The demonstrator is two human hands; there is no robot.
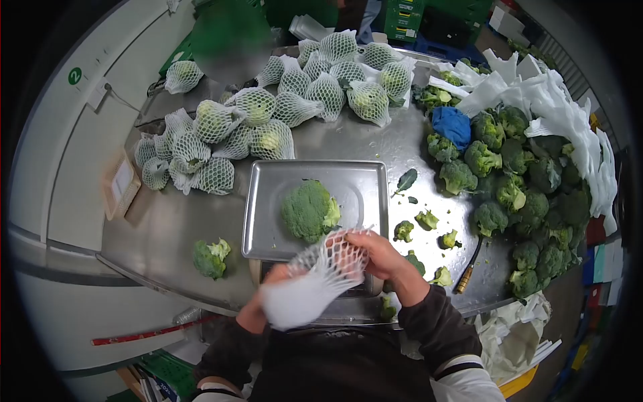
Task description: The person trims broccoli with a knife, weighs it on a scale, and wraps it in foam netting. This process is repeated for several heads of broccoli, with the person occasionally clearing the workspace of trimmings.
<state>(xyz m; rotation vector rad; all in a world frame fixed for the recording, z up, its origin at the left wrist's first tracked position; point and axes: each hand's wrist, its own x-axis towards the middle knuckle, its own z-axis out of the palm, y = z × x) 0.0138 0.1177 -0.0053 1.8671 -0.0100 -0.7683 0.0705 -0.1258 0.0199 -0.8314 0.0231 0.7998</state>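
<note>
A white foam net sleeve is stretched between my two hands, just in front of the scale. My right hand grips its upper end, with fingers showing through the mesh. Partly covered by the sleeve's bunched, blurred lower end, my left hand holds the other side. Beyond them a broccoli head lies bare on the steel pan of the weighing scale, its cut stem side toward the right. A smaller broccoli piece rests on the table to the left of the pan.
Several net-wrapped broccoli heads cover the back and left of the steel table. Unwrapped broccoli is piled at right, beside loose white net sleeves and a blue cloth. A wooden-handled knife lies near loose florets.
</note>
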